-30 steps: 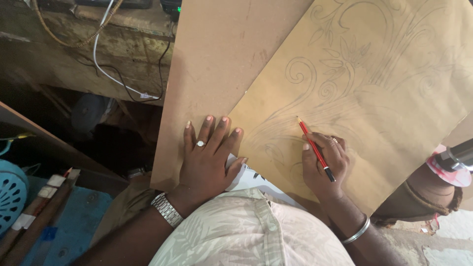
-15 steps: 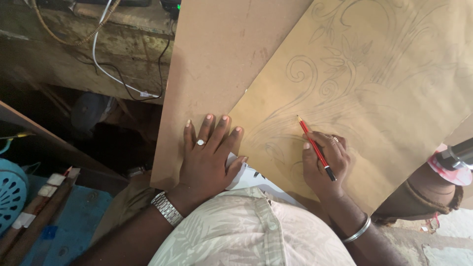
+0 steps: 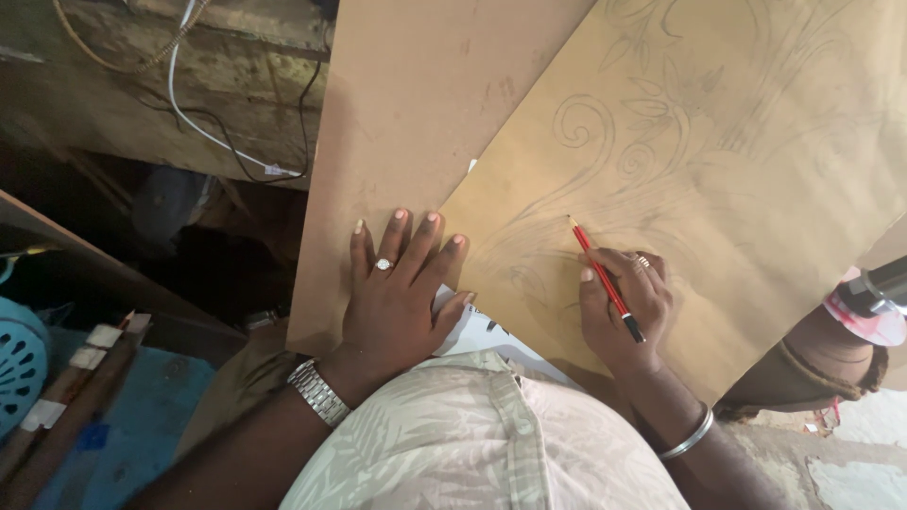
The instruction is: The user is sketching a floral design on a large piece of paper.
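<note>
**Pencil on paper, board pinned**

Head view: right hand [image 3: 624,307] fingers pinch red pencil [image 3: 605,276], long axis running 11 to 5 o'clock, tip on tan paper [image 3: 756,189]. Left hand [image 3: 397,293] at 9 o'clock of it, fingers spread flat on board [image 3: 416,113], touching the paper's edge.

Counts, head view:

- Hands: two. Left hand [image 3: 397,293], right hand [image 3: 628,307].
- Pencils: one, red [image 3: 605,279].
- Paper sheets with pencil scrollwork: one [image 3: 718,170].
- Brown boards: one [image 3: 416,123].
- Rings: two, one on the left hand [image 3: 384,264], one on the right [image 3: 643,262].
- Wristwatches: one [image 3: 317,392].
- Bangles: one, on the right wrist [image 3: 688,436].
- Cables: white one [image 3: 203,127], black one [image 3: 307,90].
- Blue baskets: one, at left edge [image 3: 19,364].
</note>
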